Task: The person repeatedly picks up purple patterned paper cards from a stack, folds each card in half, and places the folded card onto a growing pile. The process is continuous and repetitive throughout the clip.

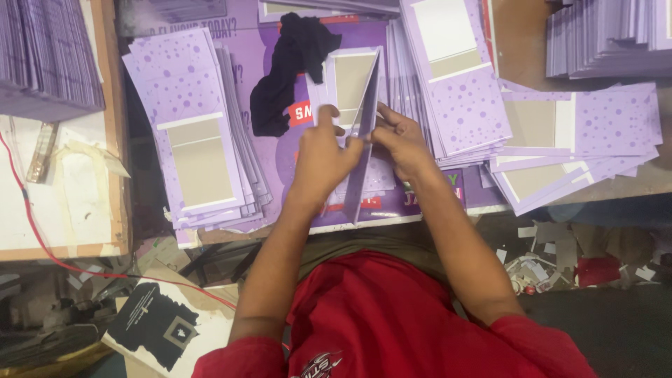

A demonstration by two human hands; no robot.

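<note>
At the centre of the frame, your left hand (323, 150) and right hand (397, 140) pinched a purple dotted carton blank (364, 105) from either side, fingers closed on its raised fold. The blank stood on edge over the purple printed sheet (294, 175), between the stack of flat blanks (203, 133) at left and the fanned stack (462, 91) at right. It looked light and thin, stiff along the crease but easily bent across its panels, so you probably did best gripping near the fold. A black cloth (287, 70) lay just above your left hand.
</note>
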